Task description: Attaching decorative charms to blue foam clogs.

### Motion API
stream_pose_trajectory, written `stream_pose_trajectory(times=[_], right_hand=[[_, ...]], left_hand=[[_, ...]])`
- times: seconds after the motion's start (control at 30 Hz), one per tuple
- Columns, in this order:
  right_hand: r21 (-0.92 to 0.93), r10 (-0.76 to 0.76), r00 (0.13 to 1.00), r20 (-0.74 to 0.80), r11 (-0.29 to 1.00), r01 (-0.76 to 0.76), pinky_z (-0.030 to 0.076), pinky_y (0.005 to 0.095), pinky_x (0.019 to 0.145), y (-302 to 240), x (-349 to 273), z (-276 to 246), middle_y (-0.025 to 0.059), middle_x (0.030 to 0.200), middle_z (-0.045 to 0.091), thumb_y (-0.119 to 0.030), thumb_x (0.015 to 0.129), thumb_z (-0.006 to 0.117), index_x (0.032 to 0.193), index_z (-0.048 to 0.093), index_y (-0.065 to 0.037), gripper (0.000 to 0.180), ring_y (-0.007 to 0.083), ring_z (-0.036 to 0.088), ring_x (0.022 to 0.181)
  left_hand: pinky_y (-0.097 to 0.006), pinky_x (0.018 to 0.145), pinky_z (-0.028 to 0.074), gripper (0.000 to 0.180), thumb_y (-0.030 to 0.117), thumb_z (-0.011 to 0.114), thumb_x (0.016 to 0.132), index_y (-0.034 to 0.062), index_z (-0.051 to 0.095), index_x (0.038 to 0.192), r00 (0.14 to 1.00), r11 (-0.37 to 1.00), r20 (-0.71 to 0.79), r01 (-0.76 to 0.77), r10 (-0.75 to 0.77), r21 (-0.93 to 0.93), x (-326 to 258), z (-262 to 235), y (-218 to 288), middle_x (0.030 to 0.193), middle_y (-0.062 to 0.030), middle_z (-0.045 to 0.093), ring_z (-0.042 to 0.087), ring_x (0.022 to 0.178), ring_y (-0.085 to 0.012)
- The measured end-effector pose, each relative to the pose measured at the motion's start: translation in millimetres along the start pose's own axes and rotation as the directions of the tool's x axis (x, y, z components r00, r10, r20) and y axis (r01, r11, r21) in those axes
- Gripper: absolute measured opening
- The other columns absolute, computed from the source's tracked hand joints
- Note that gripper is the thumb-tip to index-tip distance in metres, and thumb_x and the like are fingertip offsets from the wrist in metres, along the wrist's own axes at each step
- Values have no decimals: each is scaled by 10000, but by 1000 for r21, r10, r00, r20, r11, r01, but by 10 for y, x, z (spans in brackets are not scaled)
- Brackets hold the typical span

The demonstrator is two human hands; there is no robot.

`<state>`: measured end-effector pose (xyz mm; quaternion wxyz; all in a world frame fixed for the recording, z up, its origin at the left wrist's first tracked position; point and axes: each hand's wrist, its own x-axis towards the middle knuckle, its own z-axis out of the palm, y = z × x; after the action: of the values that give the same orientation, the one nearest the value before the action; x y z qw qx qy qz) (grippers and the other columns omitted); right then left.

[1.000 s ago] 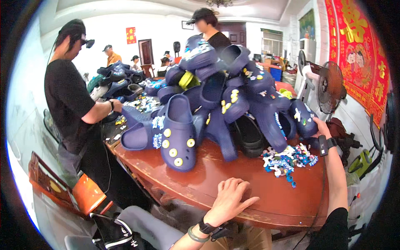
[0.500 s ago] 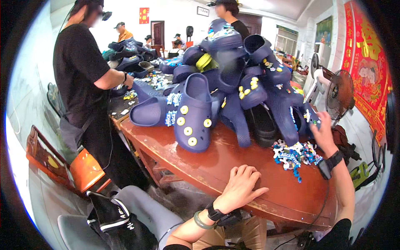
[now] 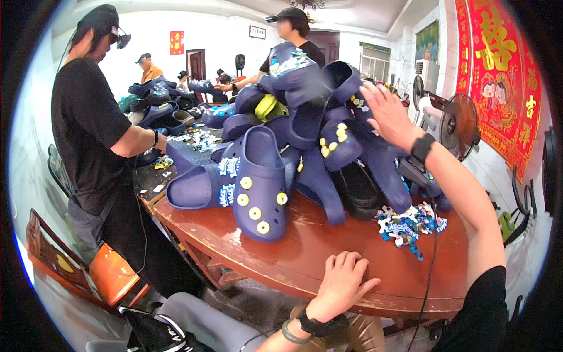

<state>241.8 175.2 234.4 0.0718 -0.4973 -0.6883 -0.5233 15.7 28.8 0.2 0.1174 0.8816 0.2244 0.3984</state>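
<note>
My left hand (image 3: 345, 283) lies on the table's front edge, palm down, its fingers slightly bent and thumb apart, holding nothing. My right hand (image 3: 392, 117) is raised at the right of a heap of navy clogs, fingers stretched out and nothing visible in them. It overlaps a clog (image 3: 359, 107); whether it touches is unclear. At the front of the heap stands a navy clog with yellow ring-shaped charms (image 3: 261, 199). Behind it lies another clog with blue-and-white charms on its strap (image 3: 190, 186). A black clog (image 3: 355, 193) sits farther right.
A small pile of blue and white shoe charms (image 3: 407, 226) lies on the red-brown table (image 3: 305, 258). One person in black (image 3: 88, 111) works at the left; another (image 3: 311, 53) stands behind the heap. A fan (image 3: 459, 126) is at right, a grey chair (image 3: 205, 317) at lower left.
My right hand has risen from beside the charm pile to the upper right of the heap. My left hand stays on the table edge. The view has tilted up and turned slightly right.
</note>
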Motion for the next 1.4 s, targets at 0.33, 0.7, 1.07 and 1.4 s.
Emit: stream_pose_trajectory(times=[0.33, 0.7, 1.07, 1.4], right_hand=[[-198, -13, 988, 153, 979, 44, 493, 378, 827, -21, 866, 626, 39, 1058, 588, -83, 787, 614, 1052, 576, -101, 268, 208, 557, 1069], [46, -209, 944, -256, 973, 228, 331, 425, 683, -42, -844, -782, 91, 784, 449, -99, 571, 634, 792, 489, -83, 265, 287, 476, 755], [361, -512, 785, -349, 699, 617, 315, 276, 656, -1181, -2572, -1788, -53, 736, 423, -256, 778, 566, 770, 453, -188, 132, 85, 446, 686], [831, 250, 968, 19, 535, -154, 382, 469, 957, -370, -2933, -1584, 184, 1168, 489, -369, 752, 760, 1217, 487, -28, 638, 369, 510, 1073]], left_hand=[[-432, 907, 366, 420, 388, 685, 829, 39, 590, 1043, 1000, 995, -21, 16, -18, -103, -39, 22, -92, 1097, -111, 551, 496, 1076, -299], [-435, 918, 387, 474, 448, 662, 845, 26, 598, 1052, 995, 987, 1, 98, -99, -129, 9, -60, -22, 1113, -143, 576, 519, 1082, -334], [-354, 1035, 368, 774, 3, 658, 814, 41, 200, 1438, 901, 280, 158, 285, -403, -917, -125, -48, 649, 1342, -111, 426, 438, 1220, -196], [-299, 1010, 404, 623, -35, 565, 830, -7, 388, 1427, 590, 565, 739, 748, -325, -348, 87, -727, 431, 1290, -93, 562, 523, 1159, -158]])
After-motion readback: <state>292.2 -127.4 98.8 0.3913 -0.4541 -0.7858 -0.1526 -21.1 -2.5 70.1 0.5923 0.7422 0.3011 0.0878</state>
